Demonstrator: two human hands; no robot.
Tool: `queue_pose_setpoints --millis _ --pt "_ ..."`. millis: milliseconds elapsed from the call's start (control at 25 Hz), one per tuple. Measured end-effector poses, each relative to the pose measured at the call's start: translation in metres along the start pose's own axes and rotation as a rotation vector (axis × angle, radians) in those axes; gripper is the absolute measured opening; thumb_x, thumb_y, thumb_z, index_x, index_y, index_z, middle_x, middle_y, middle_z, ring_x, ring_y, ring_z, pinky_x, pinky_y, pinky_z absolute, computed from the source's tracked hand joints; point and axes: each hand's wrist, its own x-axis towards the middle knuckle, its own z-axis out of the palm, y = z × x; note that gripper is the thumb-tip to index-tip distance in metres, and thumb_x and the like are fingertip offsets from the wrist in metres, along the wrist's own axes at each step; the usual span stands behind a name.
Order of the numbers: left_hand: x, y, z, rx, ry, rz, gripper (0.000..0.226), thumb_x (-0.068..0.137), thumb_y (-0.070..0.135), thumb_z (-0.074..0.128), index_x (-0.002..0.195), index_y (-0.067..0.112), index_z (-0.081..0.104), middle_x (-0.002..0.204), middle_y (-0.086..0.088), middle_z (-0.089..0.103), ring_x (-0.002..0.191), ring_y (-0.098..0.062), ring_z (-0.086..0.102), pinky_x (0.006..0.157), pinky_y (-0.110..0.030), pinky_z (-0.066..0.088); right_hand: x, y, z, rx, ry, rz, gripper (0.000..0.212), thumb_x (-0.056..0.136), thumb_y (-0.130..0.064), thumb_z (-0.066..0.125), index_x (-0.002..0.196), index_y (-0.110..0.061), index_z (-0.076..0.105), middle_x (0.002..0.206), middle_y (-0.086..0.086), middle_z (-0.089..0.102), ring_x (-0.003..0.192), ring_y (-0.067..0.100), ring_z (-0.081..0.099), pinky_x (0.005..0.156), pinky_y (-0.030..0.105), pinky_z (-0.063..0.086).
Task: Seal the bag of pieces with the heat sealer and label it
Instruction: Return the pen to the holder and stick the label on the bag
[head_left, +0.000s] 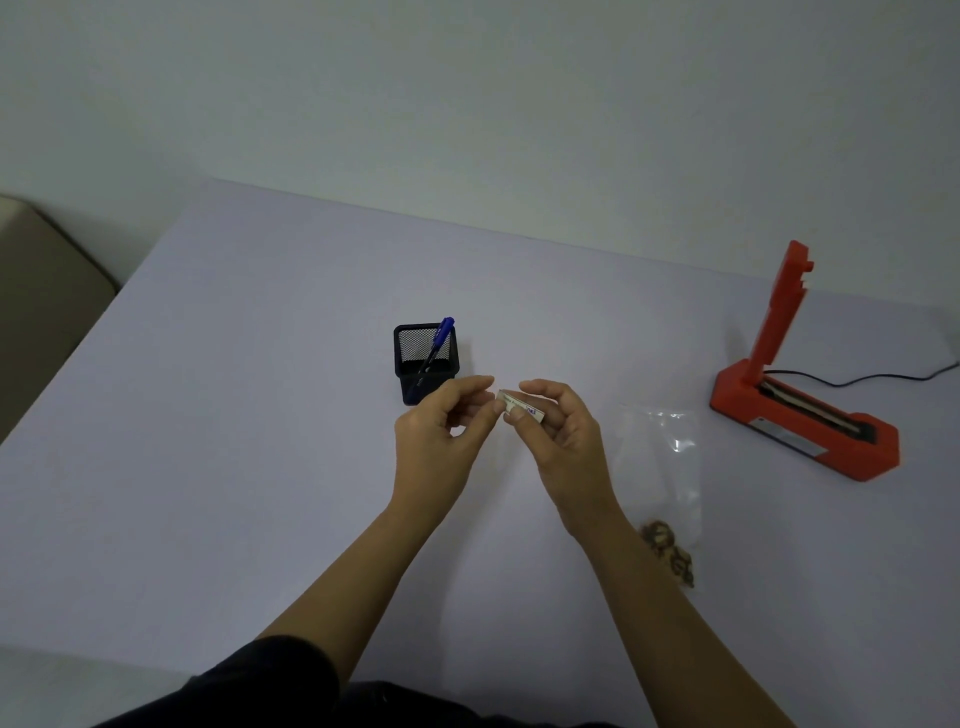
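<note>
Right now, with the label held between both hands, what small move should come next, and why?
Probably start peeling the label: left hand and right hand both pinch one end, it already bears writing, the blue pen stands in its mesh holder, and the bag beside them shows no label.

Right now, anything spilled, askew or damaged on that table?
Nothing stands out. The bag lies flat on the table, pieces bunched at its near end, none seen loose. The heat sealer sits with its arm raised, the pen leans in the mesh holder, and the left hand and right hand pinch the label.
</note>
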Motion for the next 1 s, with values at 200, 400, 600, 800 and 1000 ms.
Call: queue_pose_setpoints --millis 200,400,600,800,1000 --pt "0.0011 0.0017 -0.0011 0.023 -0.010 0.006 0.011 0.084 0.014 0.067 0.095 0.018 0.068 0.082 0.017 0.063 0.080 0.002 0.059 0.069 -0.007 0.046 -0.0004 -0.0013 0.0001 -0.014 -0.006 -0.002 0.022 0.087 -0.006 0.062 0.100 -0.023 0.058 0.090 0.000 0.071 0.081 0.010 0.067 0.071 0.018 0.054" --pt "0.0018 0.0009 -0.0006 0.022 -0.022 -0.017 0.013 0.084 0.014 0.067 0.097 0.013 0.069 0.081 0.016 0.061 0.077 0.007 0.058 0.067 -0.004 0.045 -0.0003 -0.0009 -0.0012 -0.038 -0.007 -0.015 0.022 0.088 -0.007 0.061 0.099 -0.026 0.058 0.086 -0.005 0.071 0.080 0.013 0.066 0.071 0.019 0.055" --pt "0.0025 0.0011 -0.0005 0.019 -0.024 -0.014 0.013 0.085 0.013 0.067 0.098 0.014 0.069 0.082 0.014 0.062 0.077 0.006 0.058 0.068 -0.005 0.045 0.0002 -0.0001 0.0000 -0.031 -0.009 -0.013 0.021 0.088 -0.008 0.062 0.098 -0.026 0.058 0.079 -0.007 0.072 0.078 0.026 0.066 0.071 0.021 0.053" --pt "0.0050 0.0005 -0.0011 0.020 -0.055 -0.016 0.014 0.084 0.012 0.067 0.098 0.016 0.067 0.083 0.009 0.063 0.078 0.004 0.058 0.069 -0.007 0.046 0.0020 0.0003 -0.0010 -0.035 -0.012 -0.012 0.022 0.088 -0.007 0.061 0.099 -0.025 0.058 0.092 0.005 0.072 0.086 0.023 0.068 0.072 0.020 0.054" --pt "0.0050 0.0000 -0.0006 0.021 -0.048 -0.006 0.014 0.085 0.012 0.066 0.099 0.013 0.067 0.084 0.011 0.064 0.079 0.005 0.058 0.069 -0.006 0.046 0.0042 0.0024 -0.0005 -0.031 -0.014 -0.013 0.021 0.089 -0.007 0.061 0.099 -0.025 0.058 0.089 0.009 0.071 0.087 0.036 0.064 0.073 0.023 0.054"
